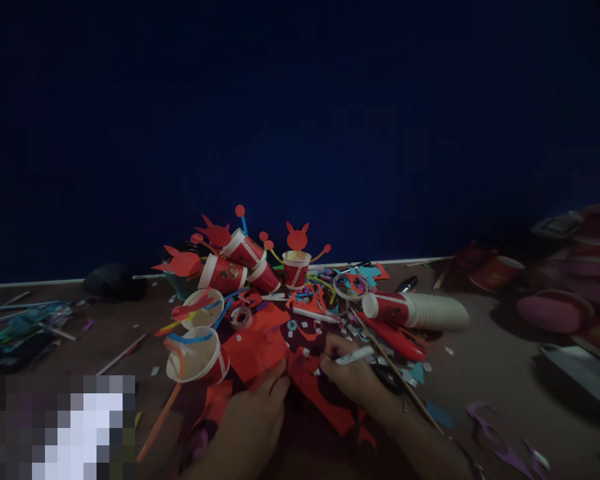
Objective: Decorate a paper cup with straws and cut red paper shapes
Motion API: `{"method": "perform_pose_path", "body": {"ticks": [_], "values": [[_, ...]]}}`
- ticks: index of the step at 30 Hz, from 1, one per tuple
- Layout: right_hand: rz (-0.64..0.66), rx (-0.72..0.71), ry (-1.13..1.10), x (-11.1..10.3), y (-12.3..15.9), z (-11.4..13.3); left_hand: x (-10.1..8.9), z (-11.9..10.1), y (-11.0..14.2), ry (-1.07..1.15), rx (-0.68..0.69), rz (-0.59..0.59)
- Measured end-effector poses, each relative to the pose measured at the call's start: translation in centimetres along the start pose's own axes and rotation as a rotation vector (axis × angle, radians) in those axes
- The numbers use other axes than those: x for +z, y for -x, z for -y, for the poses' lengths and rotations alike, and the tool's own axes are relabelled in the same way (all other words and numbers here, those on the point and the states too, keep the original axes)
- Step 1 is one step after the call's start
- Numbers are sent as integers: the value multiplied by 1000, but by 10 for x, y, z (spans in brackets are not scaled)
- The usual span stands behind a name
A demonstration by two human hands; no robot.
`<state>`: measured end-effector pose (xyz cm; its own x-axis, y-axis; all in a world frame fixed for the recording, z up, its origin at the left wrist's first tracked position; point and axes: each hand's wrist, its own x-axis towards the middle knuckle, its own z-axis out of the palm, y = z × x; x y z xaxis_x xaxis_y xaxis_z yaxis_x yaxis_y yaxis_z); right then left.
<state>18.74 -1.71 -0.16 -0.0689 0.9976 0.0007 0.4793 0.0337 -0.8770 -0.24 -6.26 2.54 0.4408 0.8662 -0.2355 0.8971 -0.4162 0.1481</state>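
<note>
My right hand (353, 377) is closed round a white marker pen (354, 356), its tip down on a sheet of red paper (310, 380). My left hand (253, 423) rests on the red paper beside it, fingertips pressing the sheet down; the fingers are dim and partly hidden. Just beyond the hands lie more red paper pieces (257, 343) and small paper scraps.
Red paper cups (233, 263) with red cut-out figures and coloured straws stand and lie beyond the paper. A stack of cups (415, 310) lies on its side at right, a tape roll (241, 318) at centre, plates (555, 310) far right. A dark blue wall is behind.
</note>
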Motion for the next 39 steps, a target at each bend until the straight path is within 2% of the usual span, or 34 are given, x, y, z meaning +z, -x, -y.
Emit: {"method": "perform_pose_path", "body": {"ticks": [9, 22, 28, 30, 33, 36, 39], "values": [[-6, -42, 11, -1, -1, 0, 0, 1, 0, -3, -5, -14], [60, -4, -37, -2, 1, 4, 3, 1, -1, 5, 23, -51], [88, 81, -240, 0, 0, 4, 5, 1, -2, -2, 31, -54], [52, 99, -338, -1, -3, 2, 11, 2, -2, 31, 38, -89], [8, 100, -411, -3, -4, 3, 21, 6, -3, 171, 15, -229], [-12, 13, -347, -6, -2, 9, 29, 9, -2, 332, 6, -372], [-30, -105, -187, -7, 3, 13, 32, 10, -1, 509, 43, -473]]}}
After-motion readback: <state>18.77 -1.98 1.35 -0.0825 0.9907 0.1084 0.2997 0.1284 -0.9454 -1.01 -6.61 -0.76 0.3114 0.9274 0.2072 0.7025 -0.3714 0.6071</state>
